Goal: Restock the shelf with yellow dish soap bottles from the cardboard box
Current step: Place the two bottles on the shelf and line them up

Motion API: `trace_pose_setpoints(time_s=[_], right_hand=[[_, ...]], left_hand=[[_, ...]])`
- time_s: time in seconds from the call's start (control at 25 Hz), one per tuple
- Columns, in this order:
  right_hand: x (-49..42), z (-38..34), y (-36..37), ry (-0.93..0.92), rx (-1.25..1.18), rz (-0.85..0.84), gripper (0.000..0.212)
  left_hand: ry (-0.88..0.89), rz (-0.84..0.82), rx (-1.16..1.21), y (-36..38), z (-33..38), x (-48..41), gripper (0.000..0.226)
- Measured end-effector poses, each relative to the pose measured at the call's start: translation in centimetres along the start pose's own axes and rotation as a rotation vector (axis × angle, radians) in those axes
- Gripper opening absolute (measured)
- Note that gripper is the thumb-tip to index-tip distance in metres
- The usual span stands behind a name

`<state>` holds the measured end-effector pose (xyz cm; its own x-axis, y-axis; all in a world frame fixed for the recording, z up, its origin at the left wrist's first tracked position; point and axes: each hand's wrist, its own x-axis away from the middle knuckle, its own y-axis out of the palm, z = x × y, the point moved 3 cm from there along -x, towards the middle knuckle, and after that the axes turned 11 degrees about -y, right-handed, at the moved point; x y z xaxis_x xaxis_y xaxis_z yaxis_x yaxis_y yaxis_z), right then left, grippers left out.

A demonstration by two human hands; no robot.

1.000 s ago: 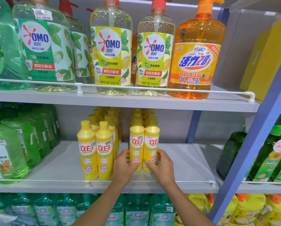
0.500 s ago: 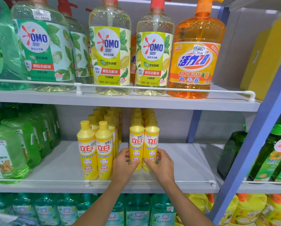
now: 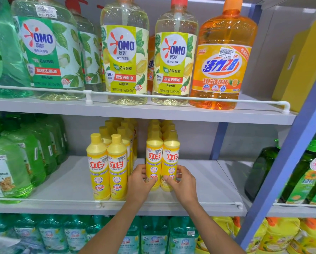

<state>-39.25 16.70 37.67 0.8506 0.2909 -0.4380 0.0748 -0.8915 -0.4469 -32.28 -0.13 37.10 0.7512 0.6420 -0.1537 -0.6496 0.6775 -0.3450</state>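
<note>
Two yellow dish soap bottles (image 3: 162,162) stand upright, caps up, labels facing near, at the front of the right-hand row on the middle shelf (image 3: 208,184). Left hand (image 3: 139,184) cups the left bottle's base, right hand (image 3: 183,186) the right bottle's, fingers curled against them.

left hand (image 3: 139,182) – right hand (image 3: 183,184), both cupped inward

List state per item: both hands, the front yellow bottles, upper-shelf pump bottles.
left hand: gripping left front bottle, low on its label
right hand: gripping right front bottle
both held bottles: upright, capped, side by side on middle shelf
left yellow pair: upright, capped, untouched
orange pump bottle: upright, full, price-stickered
</note>
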Motion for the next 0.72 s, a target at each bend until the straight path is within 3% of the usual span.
trace_pose_setpoints(time_s=[0.44,0.6,0.72], right_hand=[[-0.3,-1.0,-0.6,0.014,0.061,-0.056,0.053],[0.4,-2.2,-1.5,-0.005,0.160,-0.188,0.056],[1.7,-4.2,-3.5,-0.053,0.313,-0.290,0.063]], left_hand=[[-0.092,-0.061,-0.098,-0.3,0.7,-0.3,0.052],[-0.068,-0.227,-0.325,-1.5,2.0,0.2,0.059],[-0.036,-0.273,-0.485,-2.6,3.4,2.2,0.049]])
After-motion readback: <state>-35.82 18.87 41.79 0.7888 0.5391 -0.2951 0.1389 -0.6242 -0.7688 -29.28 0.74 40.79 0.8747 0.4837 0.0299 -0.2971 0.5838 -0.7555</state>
